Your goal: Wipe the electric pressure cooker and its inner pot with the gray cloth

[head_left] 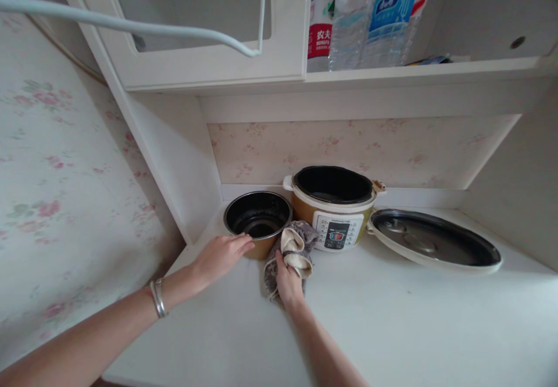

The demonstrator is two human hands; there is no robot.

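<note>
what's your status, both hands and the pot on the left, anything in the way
Left hand at front of pot, contact unclear. Right hand gripping bunched cloth. Pot upright; cooker and cloth crowd its right side.

On the white countertop (392, 329) are placed one black-lined pot (258, 219), one gold-and-white cooker (335, 224) and one lid (440, 244), dark side up.

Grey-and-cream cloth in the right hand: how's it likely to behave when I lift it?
Probably floppy: the grey-and-cream cloth bunches in soft folds at the right hand. Loose parts extending past the fingers would likely droop or unfold. Its textured surface suggests it shouldn't be very slippery.
</note>
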